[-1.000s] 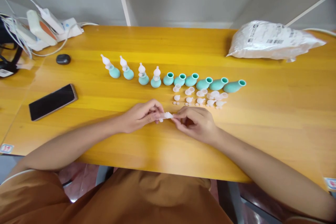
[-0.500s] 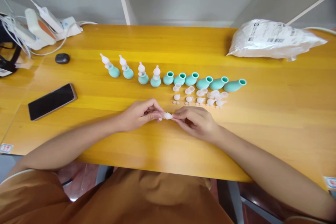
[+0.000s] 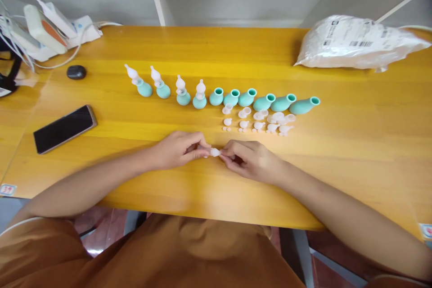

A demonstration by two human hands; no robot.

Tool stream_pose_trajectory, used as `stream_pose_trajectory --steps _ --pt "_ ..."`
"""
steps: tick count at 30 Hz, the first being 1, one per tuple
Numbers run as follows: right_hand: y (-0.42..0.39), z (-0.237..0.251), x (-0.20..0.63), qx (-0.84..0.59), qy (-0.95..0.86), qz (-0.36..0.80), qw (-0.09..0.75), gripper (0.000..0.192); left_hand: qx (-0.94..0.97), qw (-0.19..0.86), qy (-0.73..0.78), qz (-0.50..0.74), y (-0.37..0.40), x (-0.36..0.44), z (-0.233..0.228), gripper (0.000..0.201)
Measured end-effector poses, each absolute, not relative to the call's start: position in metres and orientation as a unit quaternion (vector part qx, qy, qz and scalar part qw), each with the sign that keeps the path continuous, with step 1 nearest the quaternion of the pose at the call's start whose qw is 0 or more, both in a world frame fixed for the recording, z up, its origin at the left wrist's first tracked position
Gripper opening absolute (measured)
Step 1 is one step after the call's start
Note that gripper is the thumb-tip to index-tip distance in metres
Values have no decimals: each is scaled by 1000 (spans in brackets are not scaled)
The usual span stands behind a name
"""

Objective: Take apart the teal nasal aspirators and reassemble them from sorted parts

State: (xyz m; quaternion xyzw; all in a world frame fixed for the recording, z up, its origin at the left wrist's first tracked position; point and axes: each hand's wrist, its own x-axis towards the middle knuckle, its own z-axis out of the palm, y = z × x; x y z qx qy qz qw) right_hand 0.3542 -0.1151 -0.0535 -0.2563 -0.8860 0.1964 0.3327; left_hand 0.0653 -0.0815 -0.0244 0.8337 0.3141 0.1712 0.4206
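Since a second ago both hands have drawn slightly nearer to me on the yellow table [image 3: 337,153], and the white piece [image 3: 214,152] between them shows less of itself, now mostly covered by fingertips. My left hand [image 3: 177,149] pinches it from the left with thumb and forefinger closed; my right hand [image 3: 251,160] pinches it from the right, closed the same way. The piece lies with its long axis running left to right, straight along the line between the two grips, just above the tabletop. Both hands are equally close, meeting at it. Beyond them, farther away, sit the loose white parts [image 3: 258,121] and the row of teal bulbs [image 3: 256,101], four at the left already capped. A phone [image 3: 64,128] lies well apart at left.
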Motion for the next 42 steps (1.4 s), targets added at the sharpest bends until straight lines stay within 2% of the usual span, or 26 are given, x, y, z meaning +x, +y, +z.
stream_pose_trajectory --steps 7,15,25,33,38,42 --pt "-117 -49 354 -229 -919 51 317 12 830 422 325 164 -80 65 -24 28" --pt "-119 -45 354 -222 -923 -4 315 15 810 442 344 171 -81 65 -26 36" --pt "-122 -48 350 -233 -885 180 360 15 779 498 330 191 -78 63 -29 28" --pt "-120 -49 344 -272 -847 230 394 23 803 438 351 199 -82 66 -27 31" --pt "-119 -50 343 -271 -831 264 408 11 805 441 347 194 -81 66 -28 33" --pt "-118 -49 342 -254 -827 284 413 8 805 447 342 186 -80 65 -29 35"
